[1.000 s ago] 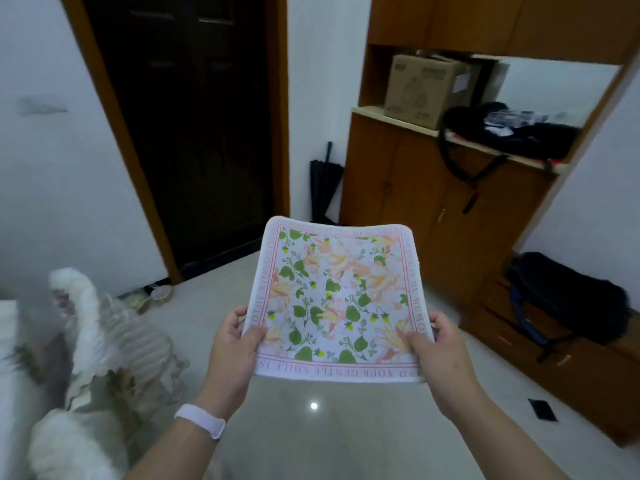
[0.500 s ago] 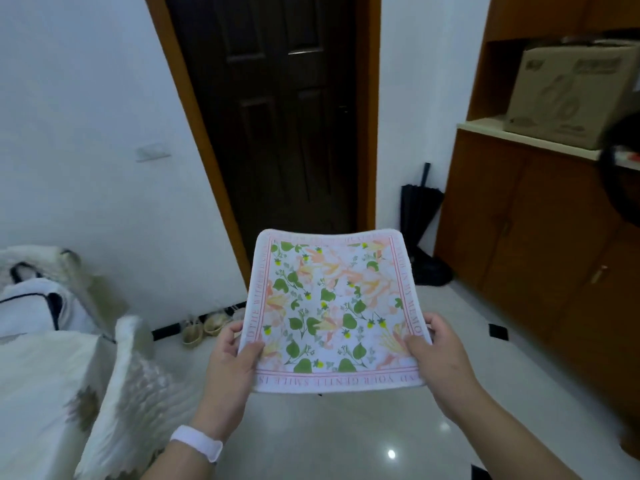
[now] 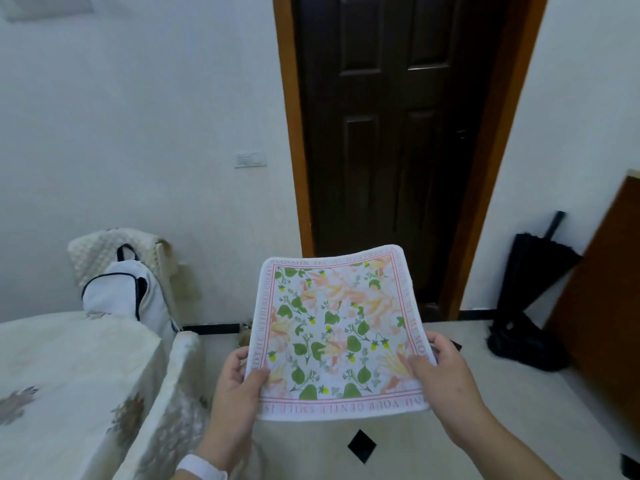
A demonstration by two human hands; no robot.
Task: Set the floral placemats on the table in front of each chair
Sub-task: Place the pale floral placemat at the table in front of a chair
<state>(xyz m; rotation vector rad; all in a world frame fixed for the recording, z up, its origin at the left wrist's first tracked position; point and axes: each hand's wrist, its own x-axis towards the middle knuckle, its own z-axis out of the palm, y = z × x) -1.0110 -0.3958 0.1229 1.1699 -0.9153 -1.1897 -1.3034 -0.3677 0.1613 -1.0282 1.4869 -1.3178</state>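
Left hand point(image 3: 239, 386) and right hand point(image 3: 440, 379): fingers closing on the near corners of one floral placemat point(image 3: 337, 332), which is hanging in the air above the floor, off the table's point(image 3: 62, 368) right edge. Covered chair point(image 3: 128, 271): standing at the table's far edge. Dark door point(image 3: 388, 133): beyond.

Home dining room, clothed table point(image 3: 69, 368), door point(image 3: 388, 133)

Placemat point(image 3: 337, 332) held mid-air at centre, left hand point(image 3: 235, 393) on its near-left corner, right hand point(image 3: 446, 386) on near-right. Table point(image 3: 69, 375) at left; chair point(image 3: 121, 271) behind it, against wall. Door point(image 3: 391, 133) behind placemat. Umbrella point(image 3: 533, 282) right of door, leaning in corner beside cabinet point(image 3: 602, 306).
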